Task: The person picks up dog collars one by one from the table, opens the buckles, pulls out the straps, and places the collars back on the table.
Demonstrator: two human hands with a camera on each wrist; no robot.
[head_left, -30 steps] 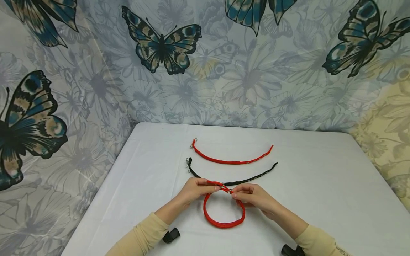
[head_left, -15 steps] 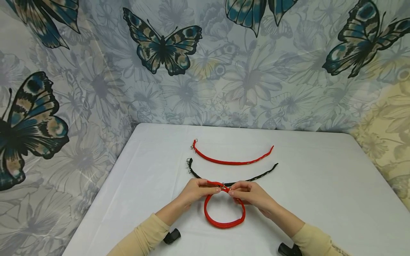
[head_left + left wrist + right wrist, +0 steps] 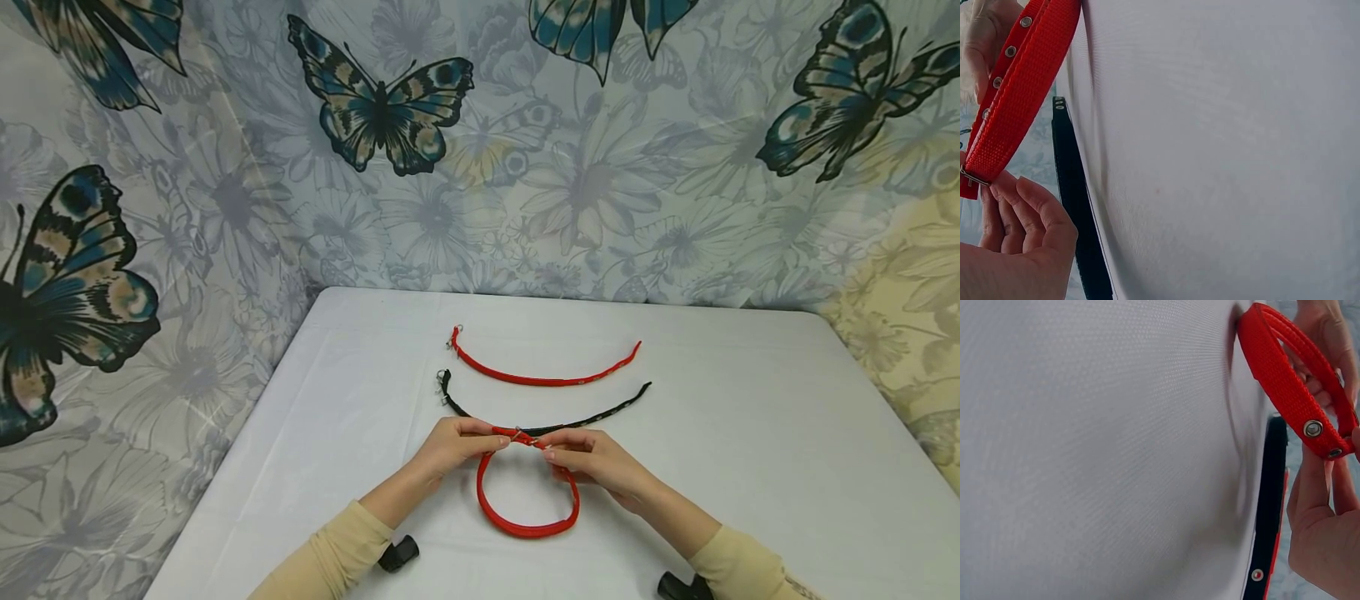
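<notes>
A red collar [image 3: 525, 531] with metal eyelets is bent into a loop, its two ends crossing at the top. My left hand [image 3: 453, 450] pinches the buckle side, and the metal buckle [image 3: 974, 177] shows at its fingertips in the left wrist view. Opposite it, my right hand [image 3: 600, 467] grips the eyelet end between thumb and fingers. In the right wrist view the red band [image 3: 1285, 381] arcs upward from that hand, with an eyelet [image 3: 1313, 428] near the fingers. Whether the strap's tip passes through the buckle, I cannot tell.
Just beyond the hands lies a black collar [image 3: 600, 414], curved and unfastened, partly hidden by them. Farther back a second red collar [image 3: 525, 381] lies open the same way. All are on a white-covered table [image 3: 750, 417] before a butterfly-patterned backdrop [image 3: 600, 192].
My right hand came closer to the left, then drew back slightly right. The looped collar widened a little to the right, and its crossed ends lie straighter. The other collars stayed put.
</notes>
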